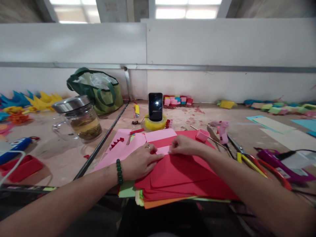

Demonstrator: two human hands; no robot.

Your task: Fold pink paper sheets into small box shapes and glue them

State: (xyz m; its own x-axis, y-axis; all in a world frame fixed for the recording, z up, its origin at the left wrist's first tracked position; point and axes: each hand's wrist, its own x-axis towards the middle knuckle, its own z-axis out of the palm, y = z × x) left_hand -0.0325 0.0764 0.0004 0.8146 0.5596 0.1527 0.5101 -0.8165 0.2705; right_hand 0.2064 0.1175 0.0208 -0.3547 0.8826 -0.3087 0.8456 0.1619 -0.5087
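A small pink paper strip lies over a stack of red paper sheets in front of me. At its left end is my left hand, with index finger and thumb closed on the paper; a ring and a green bead bracelet are on this hand and wrist. My right hand pinches the right end of the strip with curled fingers. Larger pink sheets spread out left of the red stack. Beside my right wrist, a small folded pink paper piece sits on the red paper.
A phone stands upright in a yellow tape roll. To the right are a pink glue gun, scissors and a purple tool. A glass tea mug and a green bag stand at left.
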